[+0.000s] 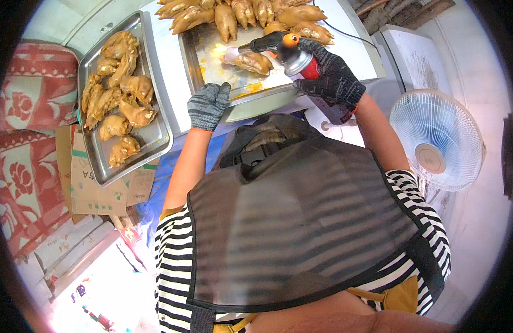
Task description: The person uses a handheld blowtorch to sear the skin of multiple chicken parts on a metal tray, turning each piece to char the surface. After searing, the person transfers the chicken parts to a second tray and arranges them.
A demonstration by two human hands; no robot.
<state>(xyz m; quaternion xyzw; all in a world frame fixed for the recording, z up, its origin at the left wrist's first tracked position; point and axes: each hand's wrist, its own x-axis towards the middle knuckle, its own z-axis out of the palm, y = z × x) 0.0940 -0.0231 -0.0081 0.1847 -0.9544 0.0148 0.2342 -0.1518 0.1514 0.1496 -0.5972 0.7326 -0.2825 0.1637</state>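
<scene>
My right hand (333, 77), in a dark knit glove, grips a gas torch (296, 58) fitted on a red canister. Its nozzle points left, and a flame (221, 52) glows at the end of one pig's trotter (253, 63) lying in a metal tray (239, 99). My left hand (209, 106), in a grey striped glove, rests at the tray's near left corner; whether its fingers grip the rim is hard to tell. Browned trotters (244, 12) are piled along the tray's far side. Yellow-brown stains mark the tray bottom.
A second metal tray (158, 100) with several browned trotters (135, 112) stands at the left, above a cardboard box (98, 195). A white fan (437, 139) stands at the right. A black cable (348, 35) crosses the white table (343, 25). Red patterned fabric (35, 87) is at far left.
</scene>
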